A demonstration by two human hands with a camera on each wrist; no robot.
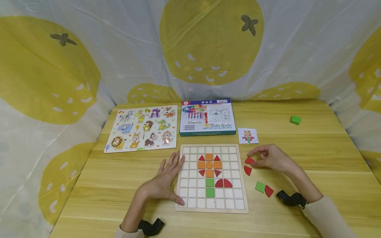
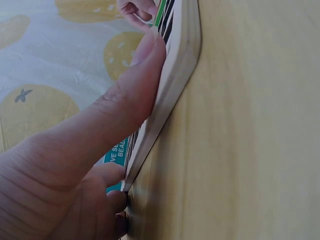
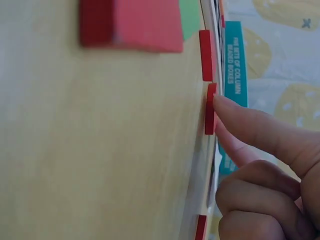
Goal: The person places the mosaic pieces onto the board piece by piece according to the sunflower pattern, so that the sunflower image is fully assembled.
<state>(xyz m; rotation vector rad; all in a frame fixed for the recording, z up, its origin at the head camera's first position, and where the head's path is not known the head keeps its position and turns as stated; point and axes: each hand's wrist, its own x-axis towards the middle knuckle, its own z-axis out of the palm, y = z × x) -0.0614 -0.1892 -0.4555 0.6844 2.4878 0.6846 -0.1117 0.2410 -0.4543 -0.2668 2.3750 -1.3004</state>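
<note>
A wooden grid board point(image 1: 184, 198) lies at the table's middle, with orange, red and green tiles set into a flower shape. My left hand point(image 1: 174, 175) rests flat on its left edge, fingers straight; the thumb point(image 2: 135, 85) presses the board's rim point(image 2: 175, 75). My right hand point(image 1: 251, 159), fingers curled, pinches a red tile point(image 1: 249, 160) lying on the table just right of the board; a fingertip point(image 3: 240, 120) touches that tile point(image 3: 210, 109). A second red tile point(image 1: 247, 170) lies right below it.
A green square point(image 1: 260, 186) and a red quarter-round tile point(image 1: 269, 191) lie to the board's right. Behind it are a pattern card point(image 1: 248, 135), a blue box point(image 1: 207, 117) and an animal puzzle point(image 1: 143, 128). A green cube point(image 1: 295, 120) sits far right.
</note>
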